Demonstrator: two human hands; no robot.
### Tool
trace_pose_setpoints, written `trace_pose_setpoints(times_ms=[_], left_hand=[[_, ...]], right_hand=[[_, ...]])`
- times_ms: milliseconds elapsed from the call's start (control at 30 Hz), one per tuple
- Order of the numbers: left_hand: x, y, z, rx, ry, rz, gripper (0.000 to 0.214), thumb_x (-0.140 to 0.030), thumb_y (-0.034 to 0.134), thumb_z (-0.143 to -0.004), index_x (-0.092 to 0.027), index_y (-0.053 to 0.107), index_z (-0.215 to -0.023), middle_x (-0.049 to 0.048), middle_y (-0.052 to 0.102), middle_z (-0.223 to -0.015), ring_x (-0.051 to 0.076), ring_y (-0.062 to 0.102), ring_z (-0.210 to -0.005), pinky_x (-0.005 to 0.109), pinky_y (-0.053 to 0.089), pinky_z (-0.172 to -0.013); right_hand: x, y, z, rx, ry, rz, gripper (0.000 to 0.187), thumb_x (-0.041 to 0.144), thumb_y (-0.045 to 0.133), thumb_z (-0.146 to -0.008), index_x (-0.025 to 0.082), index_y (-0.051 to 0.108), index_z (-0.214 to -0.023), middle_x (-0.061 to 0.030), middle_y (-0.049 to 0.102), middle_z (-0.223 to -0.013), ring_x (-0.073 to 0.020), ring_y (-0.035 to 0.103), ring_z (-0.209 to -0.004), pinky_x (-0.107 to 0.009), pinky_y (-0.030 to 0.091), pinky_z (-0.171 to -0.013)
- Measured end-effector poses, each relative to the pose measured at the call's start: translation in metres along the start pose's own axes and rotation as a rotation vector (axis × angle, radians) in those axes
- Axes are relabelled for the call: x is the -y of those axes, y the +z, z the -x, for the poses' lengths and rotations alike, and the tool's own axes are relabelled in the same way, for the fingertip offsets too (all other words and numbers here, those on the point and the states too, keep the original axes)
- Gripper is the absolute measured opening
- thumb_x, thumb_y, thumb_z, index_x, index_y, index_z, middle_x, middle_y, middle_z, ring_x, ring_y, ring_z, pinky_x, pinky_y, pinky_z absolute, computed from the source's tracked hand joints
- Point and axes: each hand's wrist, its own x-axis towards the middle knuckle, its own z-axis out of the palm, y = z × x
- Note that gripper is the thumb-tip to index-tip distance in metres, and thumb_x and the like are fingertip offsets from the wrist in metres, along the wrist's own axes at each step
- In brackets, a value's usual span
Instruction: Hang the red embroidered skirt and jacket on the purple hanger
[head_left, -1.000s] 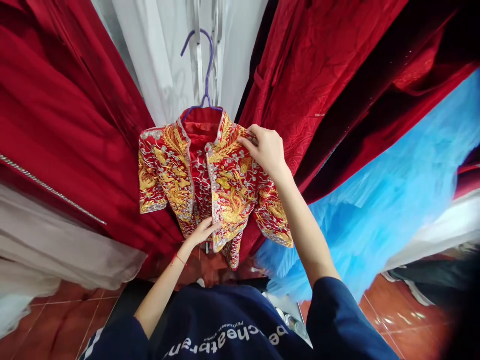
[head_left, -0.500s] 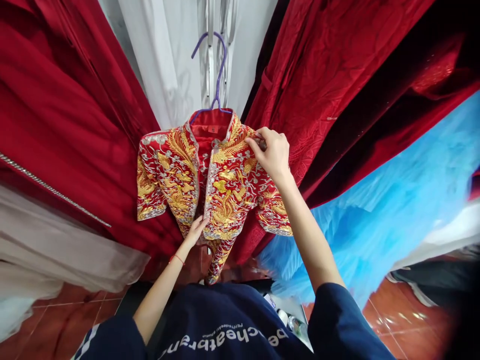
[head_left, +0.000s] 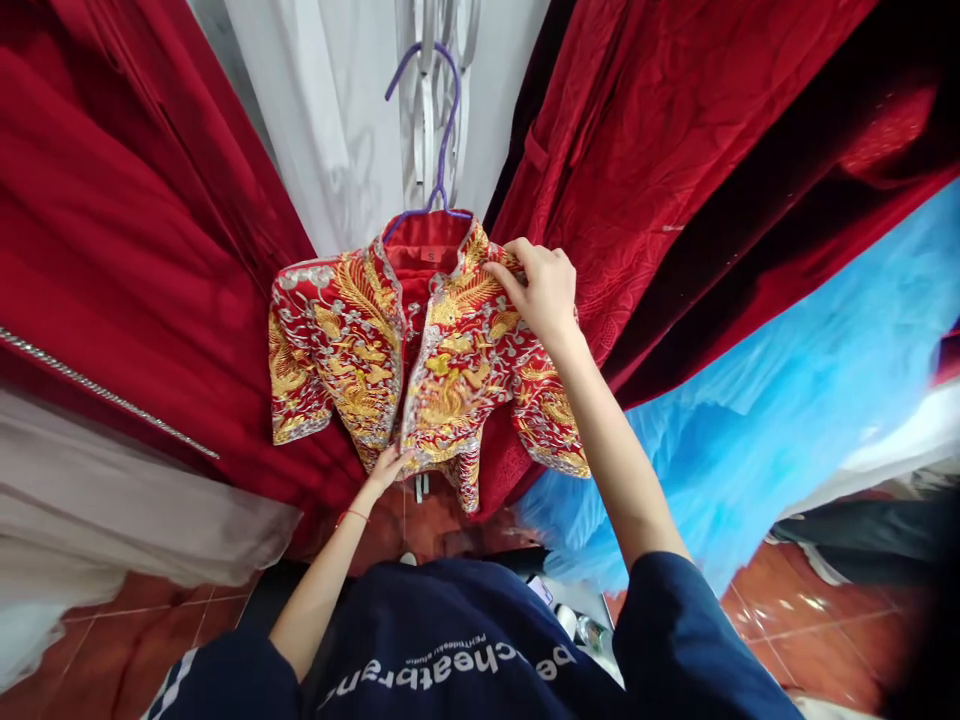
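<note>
A small red jacket with gold and silver embroidery hangs open-fronted on a purple hanger. The hanger's hook reaches up beside a strip of white rings. My right hand grips the jacket's shoulder on the right side, thumb in front and fingers over the top. Down at the front hem, my left hand pinches the edge of the opening; a thin red string circles that wrist. A size label shows inside the collar. Below the hem hangs an embroidered piece of the same cloth, partly hidden behind the jacket.
Long red gowns hang on the left, with a red lace gown on the right. A fluffy blue tulle skirt spreads at the right. Behind my body, a low surface holds a phone and a clear bottle. The floor is red tile.
The jacket's lower front has shifted slightly left and down with my left hand. The embroidered piece below has swung right and up. My right hand stays at the shoulder.
</note>
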Motion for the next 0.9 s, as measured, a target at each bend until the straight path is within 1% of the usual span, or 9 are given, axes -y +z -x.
trace_pose_setpoints(times_ms=[100, 267, 367, 433, 500, 633, 733, 800, 900], left_hand=[[0.0, -0.012, -0.01, -0.073, -0.009, 0.013, 0.04, -0.032, 0.089, -0.06, -0.016, 0.074, -0.093, 0.0099, 0.078, -0.098, 0.027, 0.069, -0.106, 0.043, 0.045, -0.108], [0.019, -0.005, -0.014, -0.081, -0.066, 0.061, 0.031, -0.031, 0.087, -0.063, -0.016, 0.074, -0.087, 0.0077, 0.077, -0.095, 0.025, 0.068, -0.107, 0.039, 0.043, -0.108], [0.033, -0.009, -0.005, -0.104, -0.108, 0.142, 0.03, -0.029, 0.085, -0.066, -0.017, 0.073, -0.091, 0.0084, 0.076, -0.097, 0.024, 0.069, -0.106, 0.041, 0.043, -0.109], [0.039, -0.018, 0.001, -0.152, -0.122, 0.226, 0.032, -0.027, 0.083, -0.07, -0.018, 0.072, -0.099, 0.0112, 0.075, -0.106, 0.024, 0.068, -0.111, 0.043, 0.042, -0.11], [0.041, -0.032, 0.004, -0.238, -0.121, 0.31, 0.031, -0.026, 0.079, -0.075, -0.02, 0.07, -0.103, 0.0117, 0.073, -0.114, 0.024, 0.064, -0.12, 0.043, 0.04, -0.113], [0.034, -0.056, 0.0, -0.408, -0.088, 0.411, 0.026, -0.025, 0.073, -0.081, -0.025, 0.067, -0.106, 0.0057, 0.072, -0.119, 0.018, 0.059, -0.129, 0.035, 0.038, -0.116], [0.027, -0.06, -0.003, -0.397, -0.084, 0.435, 0.026, -0.023, 0.072, -0.083, -0.024, 0.068, -0.108, 0.0045, 0.073, -0.119, 0.017, 0.063, -0.123, 0.032, 0.04, -0.114], [0.025, -0.054, 0.0, -0.349, -0.095, 0.439, 0.027, -0.02, 0.072, -0.083, -0.022, 0.07, -0.11, 0.0053, 0.074, -0.117, 0.018, 0.066, -0.118, 0.033, 0.042, -0.113], [0.024, -0.043, 0.014, -0.272, -0.106, 0.447, 0.03, -0.021, 0.073, -0.082, -0.02, 0.07, -0.112, 0.0068, 0.074, -0.116, 0.02, 0.068, -0.115, 0.036, 0.044, -0.112]], right_hand=[[0.001, 0.006, -0.001, -0.003, 0.011, 0.012, 0.044, 0.056, 0.038, -0.102, 0.019, 0.06, -0.109, -0.0048, 0.065, -0.088, -0.0203, 0.059, -0.089, -0.039, 0.038, -0.091], [0.016, -0.005, 0.004, -0.049, 0.088, 0.023, 0.047, 0.055, 0.043, -0.1, 0.014, 0.063, -0.113, -0.0117, 0.066, -0.103, -0.0218, 0.054, -0.102, -0.038, 0.037, -0.093], [0.033, -0.001, 0.046, -0.343, 0.247, -0.075, 0.039, 0.048, 0.056, -0.095, 0.015, 0.064, -0.113, -0.0169, 0.06, -0.12, -0.0259, 0.044, -0.122, -0.046, 0.03, -0.106], [0.051, 0.018, 0.097, -0.422, 0.539, -0.422, 0.03, 0.047, 0.064, -0.089, 0.019, 0.062, -0.098, -0.0139, 0.06, -0.112, -0.0254, 0.046, -0.12, -0.048, 0.03, -0.108], [0.075, 0.052, 0.158, -0.283, 0.862, -0.778, 0.032, 0.052, 0.066, -0.084, 0.022, 0.054, -0.083, -0.0075, 0.059, -0.094, -0.0232, 0.052, -0.104, -0.045, 0.039, -0.1], [0.123, 0.127, 0.268, 0.233, 1.038, -1.136, 0.037, 0.054, 0.072, -0.072, 0.022, 0.057, -0.066, 0.0014, 0.054, -0.058, -0.0152, 0.053, -0.058, -0.032, 0.048, -0.062], [0.136, 0.167, 0.317, 0.496, 1.218, -1.331, 0.038, 0.051, 0.082, -0.06, 0.022, 0.059, -0.067, 0.0004, 0.062, -0.059, -0.015, 0.058, -0.054, -0.027, 0.046, -0.053], [0.128, 0.183, 0.336, 0.513, 1.349, -1.424, 0.042, 0.057, 0.08, -0.061, 0.023, 0.059, -0.072, -0.0026, 0.068, -0.07, -0.0181, 0.066, -0.065, -0.029, 0.05, -0.058], [0.106, 0.195, 0.354, 0.373, 1.498, -1.525, 0.044, 0.062, 0.077, -0.063, 0.026, 0.056, -0.079, -0.0027, 0.072, -0.089, -0.0191, 0.071, -0.089, -0.031, 0.054, -0.073]])
